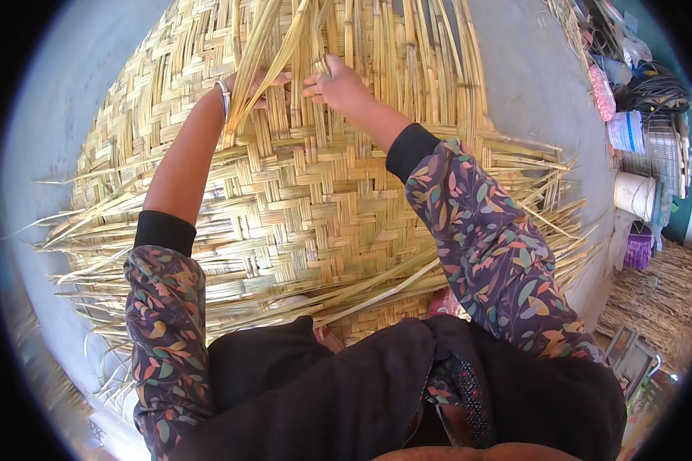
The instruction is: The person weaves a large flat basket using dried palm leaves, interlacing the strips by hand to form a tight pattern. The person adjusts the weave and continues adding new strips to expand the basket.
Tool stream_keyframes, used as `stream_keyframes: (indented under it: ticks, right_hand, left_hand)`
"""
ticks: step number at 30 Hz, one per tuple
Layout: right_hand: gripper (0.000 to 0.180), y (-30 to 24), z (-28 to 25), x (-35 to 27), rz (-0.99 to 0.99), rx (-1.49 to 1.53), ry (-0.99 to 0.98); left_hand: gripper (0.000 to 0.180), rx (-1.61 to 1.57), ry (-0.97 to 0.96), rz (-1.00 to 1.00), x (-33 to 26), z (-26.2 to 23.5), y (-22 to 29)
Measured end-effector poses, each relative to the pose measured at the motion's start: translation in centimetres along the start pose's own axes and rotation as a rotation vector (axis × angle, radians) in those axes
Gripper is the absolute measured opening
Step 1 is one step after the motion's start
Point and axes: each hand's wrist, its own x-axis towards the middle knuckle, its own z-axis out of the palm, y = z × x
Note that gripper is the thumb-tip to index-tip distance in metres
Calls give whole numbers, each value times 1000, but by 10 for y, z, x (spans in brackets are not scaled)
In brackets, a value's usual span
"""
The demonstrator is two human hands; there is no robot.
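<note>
A large mat of flattened yellow reed strips [315, 192] spreads in front of me, woven in the middle, with loose lengthwise strips [430, 69] at the far right. My left hand [265, 86], a silver bangle at its wrist, is at the far part of the weave. Several raised strips [247, 84] cross over it and partly hide it; its fingers curl about them. Just to its right, my right hand [338, 84] bends over the upright strips, thumb and fingers closed on a reed strip [321, 67]. The fingertips of both hands are partly hidden.
Loose strip ends stick out along the mat's left and right edges [546, 154]. Grey floor [515, 54] surrounds it. On the right stand a white bucket [635, 194], a purple container [638, 250], coiled black cable [657, 92] and a pile of dry stalks [650, 296].
</note>
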Motion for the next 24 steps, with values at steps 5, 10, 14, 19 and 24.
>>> stream_keyframes:
  ticks: [5,10,14,19,24]
  right_hand:
    - [57,7,-1,7,19,43,-27]
    - [44,11,11,-1,64,6,-153]
    - [48,4,12,-1,41,-76,-227]
    - [54,-3,6,-6,88,32,-269]
    - [55,25,-3,20,148,53,-365]
  left_hand:
    - [78,-100,-50,63,-3,-1,0]
    - [67,-172,37,180,-11,10,4]
    - [45,-437,32,369,1,-4,-21]
    - [23,-712,-53,498,-8,-10,-13]
    - [26,-990,150,475,-20,-1,9]
